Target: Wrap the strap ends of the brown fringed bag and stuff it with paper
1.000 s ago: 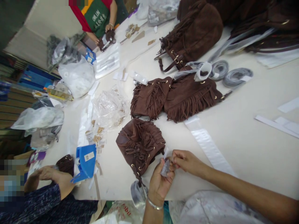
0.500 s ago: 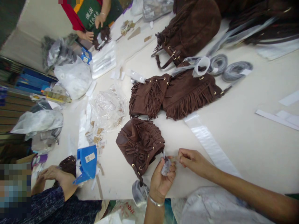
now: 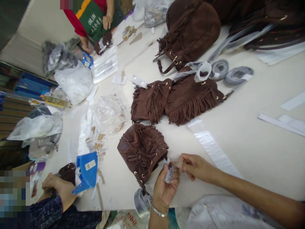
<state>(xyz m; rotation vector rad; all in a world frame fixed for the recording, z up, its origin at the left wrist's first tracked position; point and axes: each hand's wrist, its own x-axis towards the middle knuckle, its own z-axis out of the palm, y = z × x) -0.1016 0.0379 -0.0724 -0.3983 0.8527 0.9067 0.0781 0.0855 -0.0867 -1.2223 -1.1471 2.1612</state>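
At the far left, a co-worker's hand (image 3: 56, 187) in a dark patterned sleeve rests beside a folded blue plastic holder (image 3: 87, 171) at the table edge. Right of that lies a crumpled clear plastic bag (image 3: 111, 109) with small tan tags spilled around it.

Next comes a small brown suede fringed pouch (image 3: 141, 151), lying on the white table (image 3: 250, 143) just beyond your hands. Your left hand (image 3: 164, 187), a silver bangle at the wrist, is raised palm-up with fingers curled closed around a small clear plastic packet (image 3: 169, 171), touching the pouch's lower corner. Your right hand (image 3: 194, 165) reaches in from the right, forearm low across the table, thumb and fingertips pinched on the packet's right edge.

This looks like the step of opening or readying the packet; the next move seems to call for a steady pinch on both sides.

Farther off lie two more brown fringed bags (image 3: 176, 100) and a long clear tape strip (image 3: 211, 146).
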